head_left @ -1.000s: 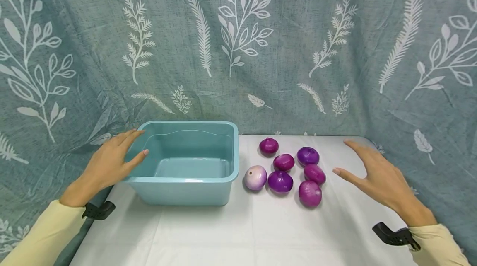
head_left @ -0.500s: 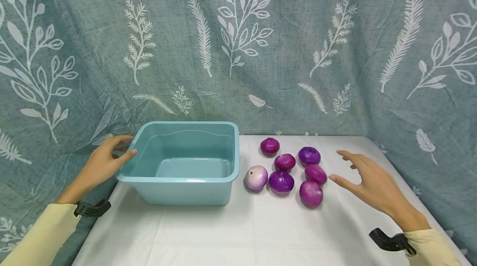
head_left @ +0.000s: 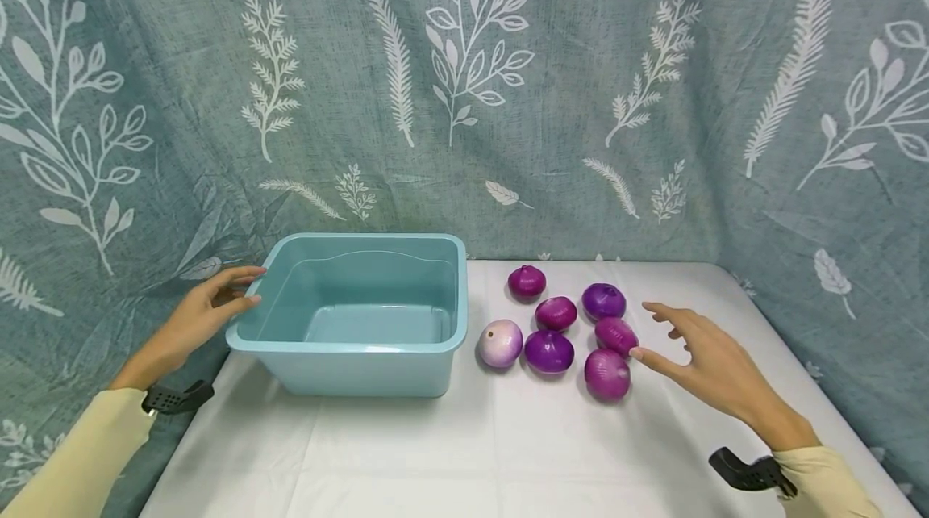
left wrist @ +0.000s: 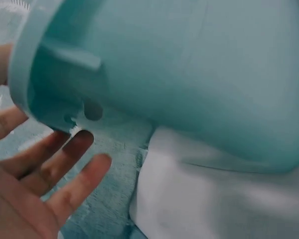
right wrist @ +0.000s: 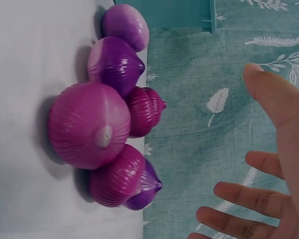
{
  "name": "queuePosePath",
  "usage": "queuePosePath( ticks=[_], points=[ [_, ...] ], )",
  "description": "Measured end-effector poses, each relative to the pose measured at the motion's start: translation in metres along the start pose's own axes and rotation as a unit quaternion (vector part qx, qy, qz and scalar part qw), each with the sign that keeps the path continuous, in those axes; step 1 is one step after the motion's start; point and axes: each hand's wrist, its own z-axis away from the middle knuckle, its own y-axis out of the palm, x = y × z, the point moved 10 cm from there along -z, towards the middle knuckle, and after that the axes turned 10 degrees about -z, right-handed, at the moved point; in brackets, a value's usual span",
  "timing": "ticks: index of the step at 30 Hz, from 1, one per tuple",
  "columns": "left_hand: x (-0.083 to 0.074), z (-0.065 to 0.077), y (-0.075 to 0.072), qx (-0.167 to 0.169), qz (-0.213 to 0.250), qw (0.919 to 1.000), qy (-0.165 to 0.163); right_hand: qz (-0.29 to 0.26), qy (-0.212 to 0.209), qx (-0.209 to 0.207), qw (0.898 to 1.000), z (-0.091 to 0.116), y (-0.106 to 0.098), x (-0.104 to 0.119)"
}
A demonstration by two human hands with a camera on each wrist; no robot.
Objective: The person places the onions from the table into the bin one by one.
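Note:
My left hand [head_left: 190,320] is at the left rim of a light teal plastic basin [head_left: 377,373]; thumb and forefinger reach the rim's top edge. In the left wrist view, loosely spread fingers [left wrist: 82,186] extend below the rim, beside the outer wall; firm contact cannot be told. My right hand [head_left: 718,365] hovers at the right of several glossy purple onions, fingers spread and holding nothing. Its thumb tip appears close to a magenta onion [head_left: 615,337] in the head view. Nearby are a round magenta onion [head_left: 606,375], a dark purple onion [head_left: 549,352] and a pale onion [head_left: 500,344].
A white cloth [head_left: 406,453] covers the table. Patterned teal curtain [head_left: 551,98] rises behind it and along both sides. Further back lie a small magenta onion [head_left: 526,282], another magenta onion [head_left: 556,314] and a violet onion [head_left: 603,302].
My left hand has drawn back from over the basin to its left rim. My right hand has moved left, nearer to the onions. Basin and onions stay in place.

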Motion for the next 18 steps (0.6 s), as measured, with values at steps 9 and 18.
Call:
queuePosePath(
  ticks=[9,18],
  points=[
    [0.013,0.003,0.009,0.042,0.061,0.9972,0.013,-0.013,0.013,0.022,1.0,0.001,0.02,-0.018],
    [0.017,0.007,0.016,0.101,0.127,0.9867,0.015,-0.019,0.03,0.041,0.999,0.006,0.04,-0.036]
  ],
)
